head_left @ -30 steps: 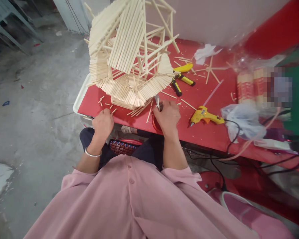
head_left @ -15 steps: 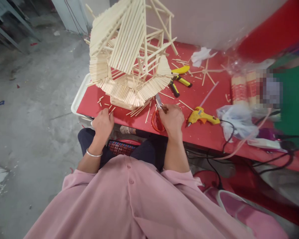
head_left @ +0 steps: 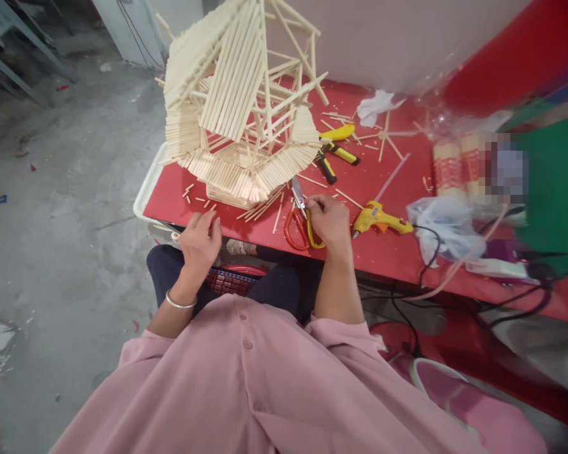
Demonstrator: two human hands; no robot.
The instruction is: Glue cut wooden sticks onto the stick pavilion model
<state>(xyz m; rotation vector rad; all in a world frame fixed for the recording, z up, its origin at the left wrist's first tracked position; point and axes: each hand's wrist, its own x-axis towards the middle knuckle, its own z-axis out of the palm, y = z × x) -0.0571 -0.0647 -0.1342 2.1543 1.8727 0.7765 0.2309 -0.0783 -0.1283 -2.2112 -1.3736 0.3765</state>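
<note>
Pale wooden sticks form the tiered, many-sided model pavilion (head_left: 231, 82), which stands on the red-covered table (head_left: 165, 195) in front of the person, towards the left. The work looks well advanced: the lower skirt is closely laid with sticks on the sides that show, and the upper roof has its left and front faces slatted over. Its right part is bare framing, open between the struts, so that stretch seems to be what is left; the far side is hidden.

Beneath the near edge lie loose thin wooden sticks (head_left: 265, 208), with short cut stubs (head_left: 188, 191) left of them. The left hand (head_left: 199, 244) is half open at the table's edge, nothing visible in it. The right hand (head_left: 330, 221) has curled fingers beside the metal scissors with one red and one yellow loop (head_left: 296, 230); whether it grips them, I cannot tell. A yellow glue gun (head_left: 373, 217) lies farther right.
</note>
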